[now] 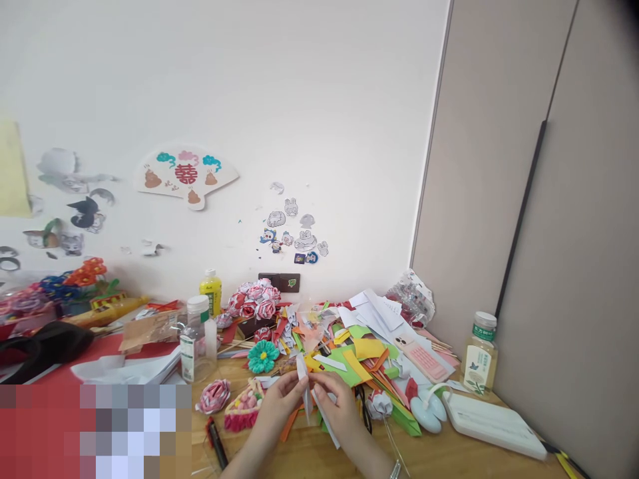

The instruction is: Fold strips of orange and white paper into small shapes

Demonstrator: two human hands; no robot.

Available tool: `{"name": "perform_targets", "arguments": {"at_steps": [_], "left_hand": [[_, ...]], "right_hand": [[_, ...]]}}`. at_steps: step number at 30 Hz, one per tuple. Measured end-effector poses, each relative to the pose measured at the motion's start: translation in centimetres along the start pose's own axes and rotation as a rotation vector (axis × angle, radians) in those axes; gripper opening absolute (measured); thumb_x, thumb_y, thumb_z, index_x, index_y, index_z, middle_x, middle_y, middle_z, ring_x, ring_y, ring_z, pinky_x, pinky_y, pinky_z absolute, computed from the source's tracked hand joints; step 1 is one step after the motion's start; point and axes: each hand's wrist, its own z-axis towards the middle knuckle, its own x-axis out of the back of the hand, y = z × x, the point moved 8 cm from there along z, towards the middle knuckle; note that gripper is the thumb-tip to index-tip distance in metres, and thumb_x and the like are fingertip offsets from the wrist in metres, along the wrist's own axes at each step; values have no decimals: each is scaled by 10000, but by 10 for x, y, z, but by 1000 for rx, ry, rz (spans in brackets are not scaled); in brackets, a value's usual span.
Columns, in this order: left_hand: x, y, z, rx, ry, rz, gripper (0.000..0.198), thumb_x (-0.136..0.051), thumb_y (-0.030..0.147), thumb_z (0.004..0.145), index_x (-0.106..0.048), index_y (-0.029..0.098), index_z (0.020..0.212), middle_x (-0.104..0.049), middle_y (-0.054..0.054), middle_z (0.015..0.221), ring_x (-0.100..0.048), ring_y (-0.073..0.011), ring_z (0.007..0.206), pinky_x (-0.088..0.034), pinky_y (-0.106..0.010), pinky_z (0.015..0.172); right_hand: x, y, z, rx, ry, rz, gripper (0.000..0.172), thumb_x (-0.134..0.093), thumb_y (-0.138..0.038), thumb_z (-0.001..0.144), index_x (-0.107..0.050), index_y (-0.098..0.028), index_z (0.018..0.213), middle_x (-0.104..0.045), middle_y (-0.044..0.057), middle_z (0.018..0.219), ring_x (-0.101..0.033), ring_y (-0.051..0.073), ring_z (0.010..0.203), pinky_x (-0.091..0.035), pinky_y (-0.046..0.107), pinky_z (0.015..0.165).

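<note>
Both of my hands are close together above the front of the wooden table (279,459). My left hand (283,399) pinches a narrow folded strip of white paper (302,372) that stands upright between thumb and fingers. My right hand (333,396) has its thumb and fingers closed on the paper's other side, where a second white length (327,419) slants down towards me. Whether the two lengths are one piece I cannot tell. Left of my hands lie a pink-and-white paper rose (213,396) and a small crocheted basket-like piece (244,406). A teal flower (263,357) sits just behind them.
Coloured paper scraps (364,349) heap up behind my hands, with a pink phone case (424,358) on top. A white flat device (494,422) and a labelled bottle (479,352) stand right. Left are a clear bottle (198,339) and a black-and-red pen (217,442).
</note>
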Motion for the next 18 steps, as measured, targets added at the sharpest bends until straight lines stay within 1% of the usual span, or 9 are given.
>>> {"name": "perform_targets", "arguments": {"at_steps": [3, 5, 7, 10, 13, 16, 18], "left_hand": [[-9, -2, -3, 48, -61, -14, 385, -679, 407, 527, -648, 153, 814, -686, -58, 791, -614, -226, 773, -480, -311, 694], [-18, -3, -7, 72, -121, -16, 386, -668, 403, 548, -641, 164, 850, -686, -47, 772, -614, -217, 772, -474, -302, 695], [-26, -4, -13, 101, -181, -20, 403, -643, 410, 580, -624, 176, 908, -683, -40, 775, -610, -209, 782, -466, -296, 702], [-34, -6, -21, 135, -242, -46, 396, -585, 412, 650, -591, 182, 973, -672, -46, 831, -599, -195, 805, -456, -284, 697], [-39, -5, -27, 137, -299, -91, 353, -532, 388, 711, -575, 171, 987, -660, -54, 873, -589, -183, 821, -443, -276, 704], [-41, -3, -29, 133, -322, -106, 338, -495, 378, 742, -559, 178, 1007, -654, -52, 887, -585, -180, 826, -435, -285, 719], [-42, -3, -28, 133, -331, -79, 355, -509, 389, 728, -556, 181, 1012, -654, -50, 881, -585, -186, 820, -434, -296, 724]], "right_hand": [[9, 15, 2, -91, 96, 3, 244, -478, -339, 764, -591, -182, 912, -578, 83, 948, -530, 192, 876, -440, 294, 745], [9, 26, 3, -160, 89, 32, 269, -487, -366, 752, -574, -176, 922, -578, 84, 945, -542, 191, 832, -449, 291, 710], [4, 33, 2, -210, 49, 87, 316, -504, -397, 734, -562, -167, 943, -589, 86, 932, -552, 195, 802, -449, 300, 698], [-4, 34, 1, -240, -15, 240, 369, -533, -423, 707, -544, -164, 969, -605, 77, 906, -559, 213, 818, -443, 310, 702], [-11, 31, -1, -280, -56, 380, 369, -548, -418, 698, -530, -169, 969, -609, 64, 882, -562, 220, 823, -443, 308, 685], [-9, 30, -2, -296, -20, 382, 327, -547, -402, 704, -542, -166, 930, -605, 55, 841, -557, 208, 792, -434, 305, 688], [-5, 30, -1, -292, 18, 369, 281, -516, -405, 727, -555, -166, 870, -592, 42, 790, -545, 189, 759, -431, 283, 662]]}}
